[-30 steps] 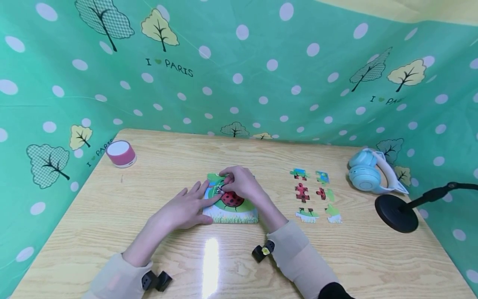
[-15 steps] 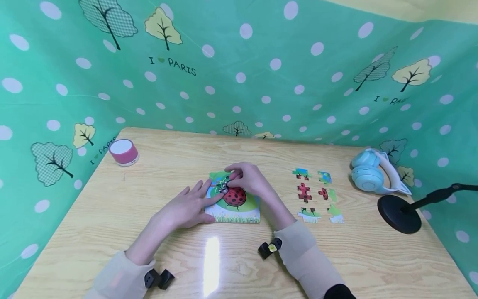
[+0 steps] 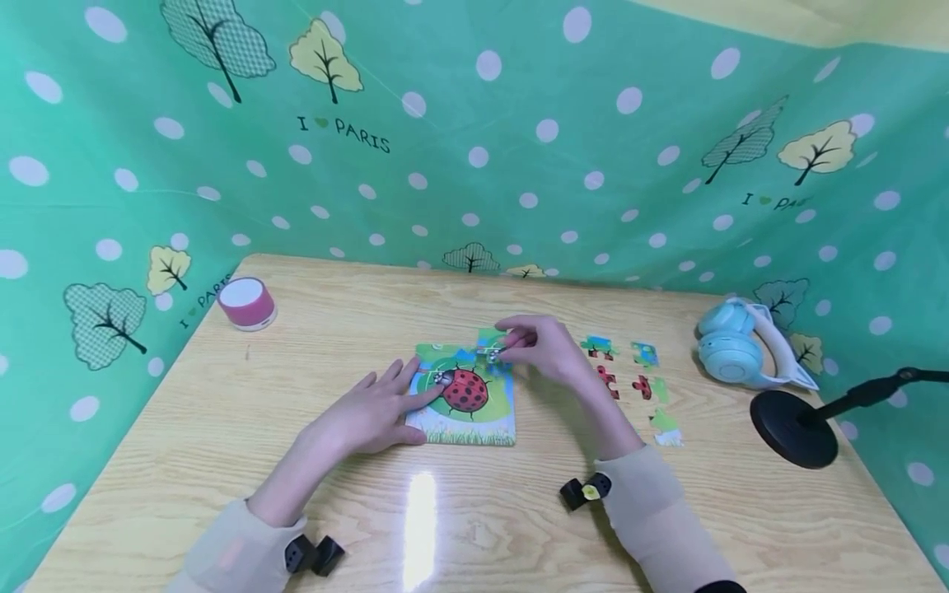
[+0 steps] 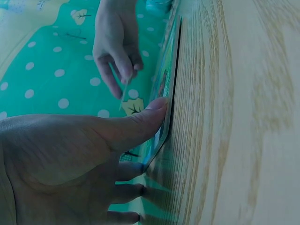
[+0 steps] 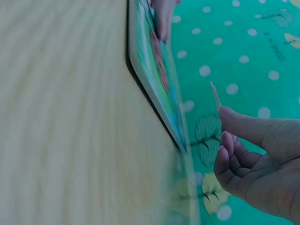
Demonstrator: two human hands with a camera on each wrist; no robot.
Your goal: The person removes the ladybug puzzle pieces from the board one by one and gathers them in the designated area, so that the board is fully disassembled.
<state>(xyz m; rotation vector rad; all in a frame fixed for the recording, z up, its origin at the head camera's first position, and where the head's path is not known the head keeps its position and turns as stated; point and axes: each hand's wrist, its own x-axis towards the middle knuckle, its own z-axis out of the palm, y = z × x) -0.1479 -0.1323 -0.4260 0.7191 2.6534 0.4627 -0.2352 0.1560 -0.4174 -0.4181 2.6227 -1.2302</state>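
A puzzle board [image 3: 467,432] with a red ladybird picture lies on the table in the head view. My left hand [image 3: 366,416] rests at its left side, fingers spread, the index finger reaching onto the ladybird's head. In the left wrist view the thumb touches the board's edge [image 4: 164,131]. Beyond the board's upper right corner, my right hand [image 3: 547,350] pinches a green and blue puzzle piece [image 3: 489,346] between thumb and fingers. Seen edge-on in the right wrist view, that piece [image 5: 215,94] is raised above the board's level.
Several loose puzzle pieces [image 3: 643,387] lie to the right of the board, some partly behind the right forearm. Light blue cat-ear headphones [image 3: 730,342] and a black round stand base [image 3: 792,428] are farther right. A pink cylinder [image 3: 247,305] stands at the back left.
My right hand has moved from over the board's upper part to the right, carrying the puzzle piece and uncovering more of the picture. The left hand has stayed in place on the board.
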